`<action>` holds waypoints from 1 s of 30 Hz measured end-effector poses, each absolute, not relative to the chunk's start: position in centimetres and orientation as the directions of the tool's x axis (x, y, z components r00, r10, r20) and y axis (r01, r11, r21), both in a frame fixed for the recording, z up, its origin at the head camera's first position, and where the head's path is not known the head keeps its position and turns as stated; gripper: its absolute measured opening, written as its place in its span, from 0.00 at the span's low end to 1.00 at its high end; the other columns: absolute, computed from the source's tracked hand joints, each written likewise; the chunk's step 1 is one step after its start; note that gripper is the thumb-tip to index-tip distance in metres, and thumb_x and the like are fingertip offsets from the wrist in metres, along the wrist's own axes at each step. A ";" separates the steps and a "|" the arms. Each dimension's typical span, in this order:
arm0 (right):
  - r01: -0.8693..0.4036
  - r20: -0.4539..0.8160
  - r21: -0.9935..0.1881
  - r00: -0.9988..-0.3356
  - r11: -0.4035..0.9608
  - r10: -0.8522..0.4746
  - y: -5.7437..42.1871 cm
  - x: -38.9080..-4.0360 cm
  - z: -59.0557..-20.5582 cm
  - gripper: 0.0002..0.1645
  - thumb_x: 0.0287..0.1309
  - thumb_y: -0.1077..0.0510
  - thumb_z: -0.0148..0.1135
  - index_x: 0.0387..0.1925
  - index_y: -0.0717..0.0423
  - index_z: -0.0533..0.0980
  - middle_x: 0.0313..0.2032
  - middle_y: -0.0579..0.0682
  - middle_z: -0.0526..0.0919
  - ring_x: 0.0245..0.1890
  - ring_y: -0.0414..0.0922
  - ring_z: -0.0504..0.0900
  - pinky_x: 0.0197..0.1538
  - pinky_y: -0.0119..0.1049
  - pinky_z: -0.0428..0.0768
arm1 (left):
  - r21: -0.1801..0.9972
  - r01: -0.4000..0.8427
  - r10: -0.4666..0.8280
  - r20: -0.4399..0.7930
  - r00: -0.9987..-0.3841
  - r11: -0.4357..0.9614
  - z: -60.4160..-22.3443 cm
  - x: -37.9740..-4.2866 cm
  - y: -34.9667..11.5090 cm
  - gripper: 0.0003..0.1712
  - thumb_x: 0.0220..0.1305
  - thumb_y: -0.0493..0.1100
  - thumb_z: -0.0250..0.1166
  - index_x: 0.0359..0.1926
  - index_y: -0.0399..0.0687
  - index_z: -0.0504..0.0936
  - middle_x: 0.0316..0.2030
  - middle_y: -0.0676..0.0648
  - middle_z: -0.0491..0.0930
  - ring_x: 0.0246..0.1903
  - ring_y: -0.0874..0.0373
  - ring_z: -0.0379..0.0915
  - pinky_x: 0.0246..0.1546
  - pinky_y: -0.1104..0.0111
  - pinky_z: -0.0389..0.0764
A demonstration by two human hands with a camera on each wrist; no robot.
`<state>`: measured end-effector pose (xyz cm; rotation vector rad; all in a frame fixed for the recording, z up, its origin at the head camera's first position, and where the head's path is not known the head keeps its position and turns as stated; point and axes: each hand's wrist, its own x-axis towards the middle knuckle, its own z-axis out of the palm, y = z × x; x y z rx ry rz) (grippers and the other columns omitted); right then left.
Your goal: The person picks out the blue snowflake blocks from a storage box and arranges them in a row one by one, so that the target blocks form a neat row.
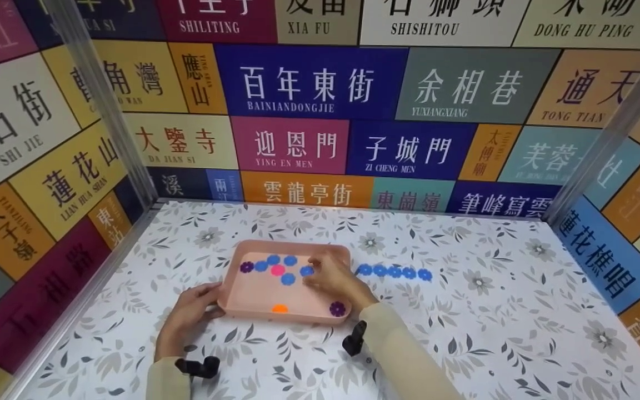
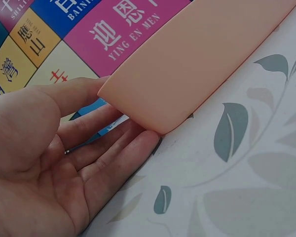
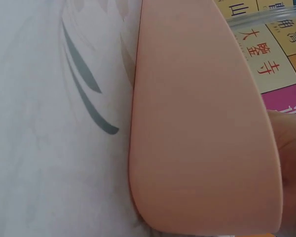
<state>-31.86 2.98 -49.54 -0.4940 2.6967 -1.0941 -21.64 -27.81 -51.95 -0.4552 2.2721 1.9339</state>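
A shallow pink tray (image 1: 253, 311) lies on the table with several small flower-shaped pieces in it. Over its right half, my right hand (image 1: 334, 278) reaches in, thumb and fingertips at opposite edges of a blue flower piece (image 1: 306, 271). More blue pieces (image 1: 288, 279) lie around a pink one (image 1: 278, 270) in the tray. Purple flower pieces (image 1: 247, 267) sit at its left and lower right, and an orange half-round piece (image 1: 279, 309) at the near wall. My left hand (image 2: 64, 148) rests its fairly straight fingers against the tray's left corner. In the right wrist view the tray wall hides the right fingertips.
A row of blue flower pieces (image 1: 395, 271) runs to the right on the table, just outside the tray. The tabletop (image 1: 464, 333) has a leaf pattern. Panels printed with large characters (image 1: 309, 83) stand behind and at both sides.
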 end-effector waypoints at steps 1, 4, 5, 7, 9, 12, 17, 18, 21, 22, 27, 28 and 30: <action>-0.226 -0.054 -0.704 -0.928 0.673 -0.368 2.9 -31.9 -49.6 0.31 0.54 0.55 0.74 0.58 0.62 0.77 0.55 0.57 0.83 0.51 0.48 0.80 0.62 0.43 0.79 | 0.943 -0.303 -0.148 -0.282 -0.948 0.138 -52.0 -21.6 -27.8 0.31 0.73 0.48 0.59 0.69 0.36 0.68 0.63 0.32 0.75 0.52 0.53 0.79 0.49 0.66 0.86; -0.232 -0.048 -0.702 -0.928 0.673 -0.370 2.8 -32.0 -49.9 0.29 0.54 0.55 0.74 0.57 0.61 0.79 0.54 0.57 0.84 0.50 0.47 0.81 0.61 0.42 0.80 | 0.940 -0.303 -0.152 -0.281 -0.948 0.157 -52.0 -21.6 -27.8 0.31 0.73 0.49 0.59 0.69 0.36 0.69 0.62 0.33 0.75 0.52 0.53 0.79 0.49 0.66 0.86; -0.227 -0.051 -0.702 -0.929 0.675 -0.366 2.8 -32.0 -50.0 0.29 0.54 0.55 0.74 0.57 0.61 0.79 0.54 0.56 0.84 0.50 0.47 0.81 0.61 0.42 0.80 | 0.938 -0.307 -0.152 -0.284 -0.947 0.159 -52.0 -21.6 -27.8 0.31 0.73 0.50 0.59 0.70 0.36 0.69 0.63 0.33 0.75 0.52 0.53 0.79 0.49 0.66 0.86; -0.221 -0.053 -0.704 -0.931 0.675 -0.360 2.7 -32.1 -50.1 0.28 0.54 0.56 0.74 0.57 0.61 0.79 0.54 0.56 0.85 0.50 0.46 0.82 0.61 0.42 0.81 | 0.935 -0.312 -0.152 -0.288 -0.945 0.169 -52.0 -21.6 -27.8 0.32 0.73 0.51 0.60 0.70 0.37 0.69 0.62 0.33 0.76 0.53 0.52 0.80 0.49 0.66 0.86; -0.219 -0.053 -0.705 -0.932 0.675 -0.357 2.7 -32.1 -50.1 0.28 0.54 0.56 0.74 0.56 0.61 0.80 0.54 0.56 0.85 0.50 0.46 0.82 0.62 0.42 0.80 | 0.934 -0.316 -0.152 -0.292 -0.944 0.168 -52.0 -21.6 -27.8 0.32 0.73 0.51 0.60 0.70 0.38 0.69 0.63 0.34 0.76 0.53 0.52 0.80 0.49 0.66 0.86; -0.206 -0.060 -0.712 -0.935 0.672 -0.350 2.6 -32.3 -50.1 0.27 0.55 0.57 0.74 0.56 0.60 0.80 0.54 0.56 0.85 0.52 0.46 0.82 0.63 0.43 0.80 | 0.936 -0.312 -0.151 -0.289 -0.945 0.161 -52.0 -21.6 -27.8 0.32 0.72 0.50 0.60 0.69 0.37 0.69 0.62 0.33 0.76 0.53 0.52 0.80 0.50 0.66 0.86; -0.236 -0.032 -0.693 -0.934 0.681 -0.356 2.5 -32.5 -50.2 0.24 0.53 0.57 0.75 0.52 0.60 0.83 0.50 0.55 0.87 0.49 0.46 0.83 0.61 0.43 0.81 | 0.938 -0.316 -0.143 -0.297 -0.944 0.140 -51.9 -21.7 -27.8 0.32 0.72 0.50 0.60 0.69 0.37 0.69 0.61 0.34 0.77 0.50 0.54 0.80 0.49 0.66 0.85; -0.238 -0.031 -0.690 -0.934 0.684 -0.355 2.5 -32.5 -50.2 0.23 0.53 0.57 0.75 0.51 0.60 0.83 0.50 0.55 0.87 0.48 0.46 0.83 0.60 0.43 0.81 | 0.937 -0.322 -0.138 -0.305 -0.942 0.132 -51.9 -21.7 -27.8 0.32 0.73 0.50 0.60 0.70 0.37 0.68 0.61 0.34 0.77 0.50 0.54 0.80 0.50 0.67 0.85; -0.242 -0.027 -0.685 -0.934 0.687 -0.356 2.5 -32.6 -50.2 0.20 0.54 0.58 0.74 0.50 0.59 0.84 0.48 0.54 0.88 0.46 0.45 0.83 0.58 0.42 0.82 | 0.935 -0.336 -0.144 -0.319 -0.937 0.114 -51.9 -21.8 -27.8 0.31 0.73 0.49 0.60 0.70 0.37 0.68 0.61 0.36 0.77 0.50 0.54 0.79 0.50 0.67 0.85; -0.237 -0.031 -0.687 -0.935 0.687 -0.354 2.4 -32.6 -50.2 0.20 0.54 0.58 0.74 0.50 0.58 0.84 0.48 0.53 0.88 0.46 0.45 0.83 0.58 0.42 0.82 | 0.934 -0.339 -0.148 -0.321 -0.935 0.113 -51.9 -21.8 -27.8 0.31 0.73 0.48 0.60 0.70 0.38 0.68 0.60 0.36 0.77 0.50 0.54 0.79 0.50 0.67 0.85; -0.250 -0.028 -0.670 -0.932 0.699 -0.360 2.4 -32.7 -50.2 0.17 0.56 0.57 0.73 0.48 0.57 0.85 0.46 0.52 0.88 0.46 0.45 0.83 0.58 0.41 0.82 | 0.941 -0.328 -0.145 -0.313 -0.939 0.089 -51.9 -21.7 -27.7 0.29 0.74 0.46 0.58 0.70 0.37 0.68 0.59 0.36 0.78 0.49 0.54 0.79 0.49 0.66 0.85; -0.251 -0.028 -0.666 -0.932 0.702 -0.360 2.4 -32.7 -50.2 0.17 0.56 0.57 0.73 0.47 0.57 0.85 0.46 0.52 0.88 0.45 0.45 0.83 0.57 0.41 0.82 | 0.942 -0.327 -0.145 -0.313 -0.939 0.081 -51.8 -21.7 -27.7 0.29 0.74 0.46 0.58 0.69 0.36 0.69 0.59 0.36 0.78 0.48 0.54 0.80 0.49 0.66 0.85; -0.246 -0.034 -0.662 -0.934 0.708 -0.356 2.3 -32.7 -50.2 0.16 0.57 0.56 0.73 0.46 0.57 0.85 0.45 0.52 0.88 0.43 0.44 0.83 0.56 0.41 0.82 | 0.942 -0.327 -0.142 -0.315 -0.938 0.071 -51.8 -21.7 -27.7 0.29 0.74 0.46 0.58 0.69 0.36 0.68 0.59 0.37 0.78 0.48 0.54 0.79 0.49 0.66 0.85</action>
